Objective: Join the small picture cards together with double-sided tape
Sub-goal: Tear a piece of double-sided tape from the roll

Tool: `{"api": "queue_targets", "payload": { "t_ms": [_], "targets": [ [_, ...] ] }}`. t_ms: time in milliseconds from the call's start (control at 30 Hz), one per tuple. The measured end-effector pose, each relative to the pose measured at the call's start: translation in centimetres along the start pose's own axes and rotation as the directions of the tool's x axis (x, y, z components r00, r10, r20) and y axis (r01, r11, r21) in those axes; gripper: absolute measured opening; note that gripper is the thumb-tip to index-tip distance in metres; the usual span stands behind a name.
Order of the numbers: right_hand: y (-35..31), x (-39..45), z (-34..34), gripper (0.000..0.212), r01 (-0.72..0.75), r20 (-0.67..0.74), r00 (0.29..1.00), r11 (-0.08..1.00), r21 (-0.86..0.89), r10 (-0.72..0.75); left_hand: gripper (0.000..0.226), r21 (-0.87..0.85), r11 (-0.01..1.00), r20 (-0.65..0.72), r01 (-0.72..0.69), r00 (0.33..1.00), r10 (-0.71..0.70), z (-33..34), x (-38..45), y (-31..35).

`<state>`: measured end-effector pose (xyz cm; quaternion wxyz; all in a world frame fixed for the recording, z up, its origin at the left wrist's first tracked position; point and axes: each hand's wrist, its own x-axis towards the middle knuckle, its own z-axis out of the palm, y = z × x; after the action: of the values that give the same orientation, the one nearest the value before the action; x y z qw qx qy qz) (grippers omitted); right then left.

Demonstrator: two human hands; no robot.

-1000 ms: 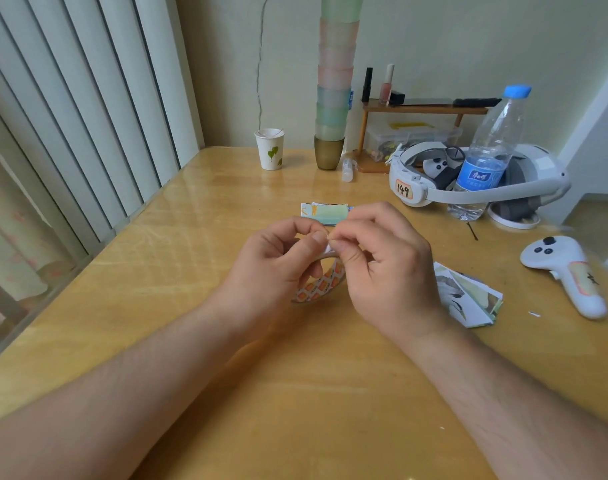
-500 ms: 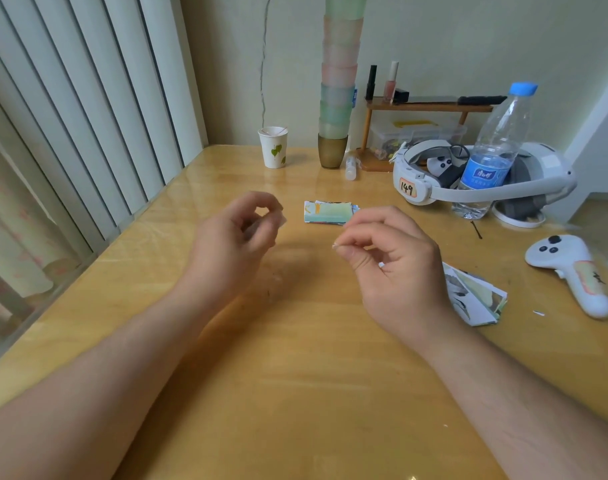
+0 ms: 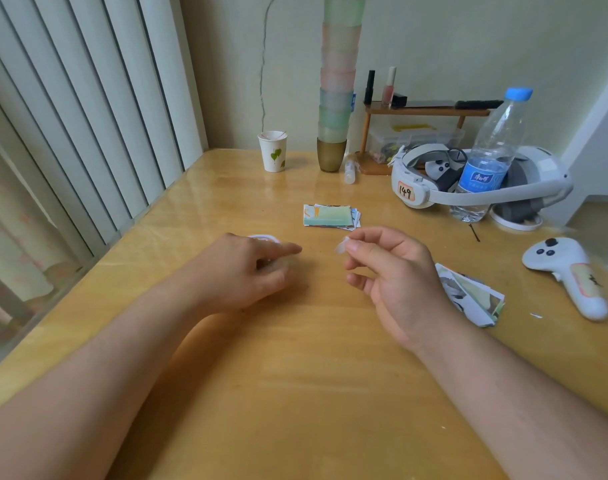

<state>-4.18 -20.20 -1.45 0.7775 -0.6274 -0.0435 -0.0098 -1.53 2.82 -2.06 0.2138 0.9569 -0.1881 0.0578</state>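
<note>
At a wooden table point(image 3: 295, 375), a person's right hand point(image 3: 396, 278) pinches a small pale piece of tape point(image 3: 342, 244) between thumb and forefinger, raised just above the surface. The left hand point(image 3: 247, 271) rests low with fingers loosely extended, a white tape roll point(image 3: 266, 238) peeking out behind it. One stack of picture cards point(image 3: 328, 216) lies beyond the hands; a second pile of cards point(image 3: 472, 296) sits just right of the right hand.

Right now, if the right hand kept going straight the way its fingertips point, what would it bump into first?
The right hand, pinching a tape piece, points leftward, so it would probably meet the left hand first; depth is hard to judge.
</note>
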Motion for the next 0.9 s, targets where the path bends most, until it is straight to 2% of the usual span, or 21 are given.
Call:
{"api": "queue_targets", "payload": {
  "t_ms": [67,133,167,200,233,267,300,333,367,400,567,667,767,900],
  "targets": [
    [-0.2,-0.1,0.3,0.028,-0.049,0.013,0.999,0.996,0.076,0.048,0.031,0.021,1.0,0.023,-0.008,1.0,0.007,0.1,-0.2,0.3],
    [-0.3,-0.1,0.4,0.029,-0.082,0.03,0.996,0.988,0.129,0.078,0.026,-0.01,0.999,-0.04,0.046,0.998,-0.046,0.4,-0.2,1.1],
    [-0.4,-0.1,0.5,0.028,-0.099,0.044,0.995,0.983,0.153,0.093,0.023,-0.106,0.992,-0.111,0.071,0.99,-0.083,0.7,-0.1,1.6],
    [-0.4,-0.1,0.6,0.027,-0.12,0.059,0.992,0.977,0.176,0.111,0.023,-0.298,0.95,-0.159,0.097,0.976,-0.149,1.0,-0.1,2.4],
    [-0.5,-0.2,0.7,0.025,-0.143,0.075,0.989,0.969,0.2,0.13,0.028,-0.562,0.818,-0.134,0.123,0.962,-0.236,1.4,-0.1,3.2],
    [-0.5,-0.2,0.8,0.024,-0.166,0.087,0.985,0.959,0.228,0.15,0.034,-0.793,0.593,-0.038,0.14,0.96,-0.277,1.7,0.0,4.2],
    [-0.4,-0.3,0.9,0.023,-0.189,0.098,0.981,0.948,0.255,0.169,0.041,-0.926,0.346,0.062,0.154,0.963,-0.262,2.1,0.1,5.0],
    [-0.4,-0.3,1.0,0.022,-0.208,0.108,0.977,0.937,0.279,0.184,0.047,-0.976,0.142,0.13,0.163,0.967,-0.22,2.5,0.2,5.7],
    [-0.5,-0.3,1.1,0.022,-0.219,0.114,0.975,0.93,0.297,0.193,0.05,-0.985,0.019,0.166,0.172,0.97,-0.179,2.7,0.2,6.3],
    [-0.5,-0.2,1.1,0.022,-0.223,0.111,0.974,0.924,0.309,0.198,0.051,-0.982,-0.04,0.187,0.183,0.972,-0.146,2.8,0.2,6.7],
    [-0.4,0.0,1.1,0.024,-0.218,0.083,0.976,0.933,0.287,0.203,0.048,-0.969,-0.124,0.226,0.212,0.967,-0.115,2.5,0.1,7.0],
    [-0.4,-0.1,1.2,0.02,-0.212,0.085,0.977,0.932,0.292,0.196,0.048,-0.968,-0.116,0.237,0.225,0.965,-0.111,2.1,0.0,7.3],
    [-0.2,0.0,1.2,0.01,-0.185,0.075,0.983,0.935,0.301,0.17,0.03,-0.971,-0.082,0.236,0.226,0.96,-0.15,1.9,-0.1,7.8],
    [0.7,0.2,1.3,0.014,0.027,-0.013,1.0,0.997,0.067,-0.026,0.021,-0.979,-0.08,0.203,0.189,0.949,-0.243,2.2,-0.2,8.4]
  ]
}}
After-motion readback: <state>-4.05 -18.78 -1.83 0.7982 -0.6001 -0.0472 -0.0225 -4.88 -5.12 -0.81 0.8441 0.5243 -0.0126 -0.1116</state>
